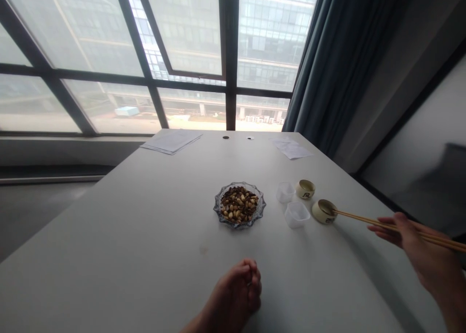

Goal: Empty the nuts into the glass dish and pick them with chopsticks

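Note:
My right hand point(425, 255) is closed around a pair of wooden chopsticks point(358, 218). Their tips reach into the nearer small cream cup point(323, 216); what lies at the tips is too small to make out. Just behind it stands a second cream cup point(305, 193) with a dark marking. Two clear plastic containers, a nearer one point(296, 220) and a farther one point(285, 192), sit left of the cups. A scalloped glass bowl point(217, 211) holds mixed nuts and dark seeds point(239, 204). In front of the bowl, my left hand point(236, 294) rests on the table with its fingers curled in, apart from everything else.
The white table point(153, 231) extends to the windows. Papers lie at its far left point(173, 141) and a sheet point(291, 147) at the far right. Two round cable holes sit near the back edge. A dark curtain point(338, 71) hangs beyond the right side.

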`<state>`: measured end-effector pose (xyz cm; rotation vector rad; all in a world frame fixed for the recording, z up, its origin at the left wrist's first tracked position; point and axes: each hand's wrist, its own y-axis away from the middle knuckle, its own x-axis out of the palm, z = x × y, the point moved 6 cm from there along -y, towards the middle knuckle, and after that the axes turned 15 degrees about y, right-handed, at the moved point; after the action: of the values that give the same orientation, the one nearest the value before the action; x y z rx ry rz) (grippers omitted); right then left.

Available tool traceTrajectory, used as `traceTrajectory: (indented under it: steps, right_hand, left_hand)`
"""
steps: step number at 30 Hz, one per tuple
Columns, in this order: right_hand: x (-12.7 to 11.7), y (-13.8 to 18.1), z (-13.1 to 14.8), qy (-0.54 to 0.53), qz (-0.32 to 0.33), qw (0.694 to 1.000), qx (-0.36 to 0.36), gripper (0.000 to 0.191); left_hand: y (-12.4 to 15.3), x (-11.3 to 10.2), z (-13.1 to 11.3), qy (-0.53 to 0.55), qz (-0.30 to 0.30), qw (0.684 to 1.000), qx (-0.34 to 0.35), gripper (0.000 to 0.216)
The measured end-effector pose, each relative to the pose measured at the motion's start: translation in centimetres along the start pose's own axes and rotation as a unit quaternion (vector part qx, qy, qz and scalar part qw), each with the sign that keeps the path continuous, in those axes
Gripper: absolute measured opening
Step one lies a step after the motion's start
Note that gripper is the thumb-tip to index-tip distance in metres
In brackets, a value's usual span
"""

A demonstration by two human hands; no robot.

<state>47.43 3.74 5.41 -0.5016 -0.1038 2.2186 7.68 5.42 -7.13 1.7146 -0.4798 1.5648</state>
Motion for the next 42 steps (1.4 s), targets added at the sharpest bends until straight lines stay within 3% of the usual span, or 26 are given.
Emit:
traceTrajectory:
  steps: [8, 14, 20, 28, 42]
  right_hand:
    - [-1.1, -0.2, -0.2, -0.004, -0.005, 1.0, -0.014, 0.023]
    - [0.6, 0.5, -0.3, 0.027, 0.045, 0.998, -0.038, 0.014]
    - [1.7, 1.7, 0.9, 0.112, 0.038, 0.988, -0.096, 0.026]
    - [4.0, 3.7, 3.3, 0.186, 0.087, 0.945, -0.254, 0.026]
    - [3.6, 5.4, 5.0, 0.176, -0.015, 0.925, -0.336, 0.02]
  left_hand:
    - [0.1, 0.1, -0.1, 0.001, -0.005, 1.0, 0.004, 0.011]
    - [0.1, -0.1, -0.2, -0.007, -0.002, 1.0, 0.008, 0.008]
    - [0.2, -0.4, -0.3, -0.01, -0.015, 1.0, 0.008, 0.009]
    - [0.4, 0.4, -0.3, -0.028, -0.018, 0.999, 0.02, 0.01]
    - [0.5, 0.7, -0.3, -0.029, -0.02, 0.999, 0.022, 0.011]
